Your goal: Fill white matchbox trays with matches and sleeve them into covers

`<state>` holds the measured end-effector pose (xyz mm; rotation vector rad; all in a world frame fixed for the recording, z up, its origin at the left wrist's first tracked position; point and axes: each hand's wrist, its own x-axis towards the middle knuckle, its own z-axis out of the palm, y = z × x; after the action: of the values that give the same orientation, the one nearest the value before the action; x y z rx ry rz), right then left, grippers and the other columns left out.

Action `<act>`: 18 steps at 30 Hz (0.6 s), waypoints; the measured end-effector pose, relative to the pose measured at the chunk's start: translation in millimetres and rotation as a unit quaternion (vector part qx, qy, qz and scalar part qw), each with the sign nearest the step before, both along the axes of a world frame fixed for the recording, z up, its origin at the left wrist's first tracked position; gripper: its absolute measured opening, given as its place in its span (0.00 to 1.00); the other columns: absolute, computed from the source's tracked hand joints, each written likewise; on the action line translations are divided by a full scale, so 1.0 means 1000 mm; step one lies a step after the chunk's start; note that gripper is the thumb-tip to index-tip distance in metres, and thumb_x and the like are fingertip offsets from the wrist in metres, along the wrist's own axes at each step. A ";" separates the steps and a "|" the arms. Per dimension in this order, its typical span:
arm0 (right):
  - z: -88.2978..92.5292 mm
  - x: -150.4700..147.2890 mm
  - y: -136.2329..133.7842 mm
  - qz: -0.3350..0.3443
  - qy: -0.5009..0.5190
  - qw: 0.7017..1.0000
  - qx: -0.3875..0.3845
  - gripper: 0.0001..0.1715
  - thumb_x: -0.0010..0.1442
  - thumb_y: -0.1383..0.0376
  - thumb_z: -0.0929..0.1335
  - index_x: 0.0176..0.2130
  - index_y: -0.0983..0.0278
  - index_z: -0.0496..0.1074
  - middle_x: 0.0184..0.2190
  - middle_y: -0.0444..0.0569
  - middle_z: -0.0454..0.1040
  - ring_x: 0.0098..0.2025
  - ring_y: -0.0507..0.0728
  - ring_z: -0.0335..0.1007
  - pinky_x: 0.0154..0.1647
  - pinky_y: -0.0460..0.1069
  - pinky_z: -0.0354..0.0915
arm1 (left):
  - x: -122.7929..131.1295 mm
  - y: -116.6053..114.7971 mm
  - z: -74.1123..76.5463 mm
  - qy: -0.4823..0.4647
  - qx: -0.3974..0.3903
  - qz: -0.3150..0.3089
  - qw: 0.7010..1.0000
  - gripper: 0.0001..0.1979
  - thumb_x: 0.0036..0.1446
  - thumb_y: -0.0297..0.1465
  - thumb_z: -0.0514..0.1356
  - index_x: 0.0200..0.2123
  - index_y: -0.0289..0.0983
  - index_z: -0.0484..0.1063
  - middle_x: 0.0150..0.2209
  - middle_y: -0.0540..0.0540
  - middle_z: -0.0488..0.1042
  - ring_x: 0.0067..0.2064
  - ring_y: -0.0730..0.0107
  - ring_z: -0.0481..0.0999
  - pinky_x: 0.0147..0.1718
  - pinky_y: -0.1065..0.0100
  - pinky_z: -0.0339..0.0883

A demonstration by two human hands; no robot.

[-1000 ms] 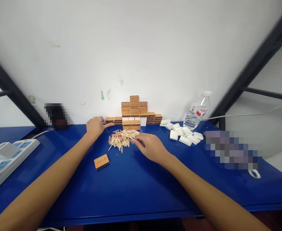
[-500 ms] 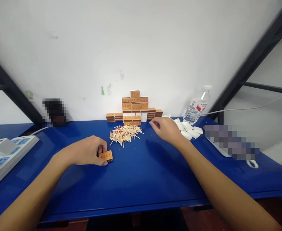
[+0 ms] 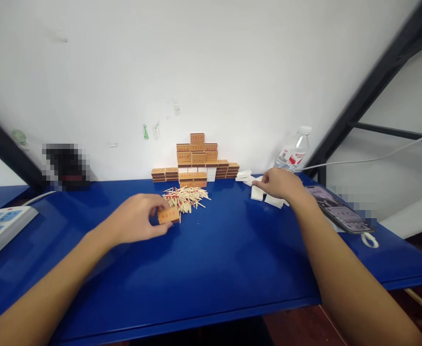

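My left hand [image 3: 137,218] grips an orange matchbox [image 3: 168,216] between thumb and fingers, just in front of the loose matches [image 3: 187,198]. The matches lie in a heap, pale sticks with red heads. Over a scatter of small white box-like pieces [image 3: 256,193] at the right is my right hand [image 3: 281,183], its fingers curled close together. What the fingertips hold, if anything, is hidden. Behind the matches, a stepped stack of matchboxes [image 3: 197,157] stands close to the wall, with several white pieces [image 3: 211,174] set within it.
A water bottle [image 3: 297,149] stands at the back right, partly behind my right hand. A phone [image 3: 341,209] with a white loop lies farther right. At the left is a power strip [image 3: 12,226]. The blue table [image 3: 196,283] meets a white wall at the back.
My left hand has lifted the matchbox and brought it right, closer to the matches. My right hand has moved right, from beside the stack to over the white pieces. The view has shifted slightly.
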<state>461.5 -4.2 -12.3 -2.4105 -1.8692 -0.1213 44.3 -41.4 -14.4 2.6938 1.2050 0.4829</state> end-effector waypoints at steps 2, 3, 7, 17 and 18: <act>-0.002 -0.001 0.001 -0.020 0.001 0.999 -0.028 0.28 0.64 0.42 0.69 0.39 0.62 0.82 0.41 0.61 0.83 0.43 0.67 0.79 0.39 0.54 0.66 | -0.017 0.011 0.004 -0.001 -0.023 0.044 0.999 0.15 0.54 0.43 0.66 0.38 0.39 0.80 0.28 0.50 0.76 0.28 0.70 0.70 0.29 0.67 0.61; -0.003 -0.003 0.001 -0.029 0.001 0.999 -0.039 0.30 0.64 0.40 0.69 0.39 0.63 0.82 0.42 0.62 0.83 0.44 0.67 0.79 0.39 0.55 0.66 | -0.024 0.015 0.006 -0.003 -0.032 0.062 0.998 0.15 0.54 0.44 0.67 0.37 0.39 0.80 0.28 0.50 0.76 0.28 0.70 0.70 0.28 0.67 0.61; -0.010 -0.016 0.001 -0.030 -0.007 0.998 -0.052 0.28 0.62 0.42 0.71 0.40 0.63 0.82 0.44 0.63 0.83 0.46 0.70 0.80 0.41 0.57 0.68 | -0.035 0.022 0.014 -0.001 -0.024 0.104 0.994 0.16 0.54 0.45 0.67 0.36 0.39 0.79 0.27 0.50 0.76 0.28 0.70 0.70 0.29 0.67 0.61; -0.003 -0.043 -0.013 0.074 0.018 0.996 -0.036 0.07 0.58 0.64 0.72 0.36 0.63 0.82 0.37 0.56 0.83 0.39 0.63 0.78 0.38 0.52 0.65 | -0.047 0.016 0.034 0.032 -0.193 0.097 0.976 0.17 0.51 0.48 0.68 0.37 0.41 0.83 0.27 0.50 0.75 0.29 0.69 0.70 0.29 0.68 0.60; 0.001 -0.047 -0.016 0.110 0.033 0.993 -0.035 0.07 0.59 0.63 0.72 0.36 0.62 0.82 0.35 0.53 0.82 0.37 0.60 0.77 0.37 0.50 0.64 | -0.050 0.015 0.036 0.048 -0.210 0.096 0.972 0.17 0.50 0.48 0.69 0.37 0.42 0.84 0.27 0.50 0.75 0.30 0.68 0.71 0.28 0.68 0.60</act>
<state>414.7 -20.6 -11.8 -2.2015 -2.1241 0.0409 -6.1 -26.2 21.9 2.2769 1.4171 0.1001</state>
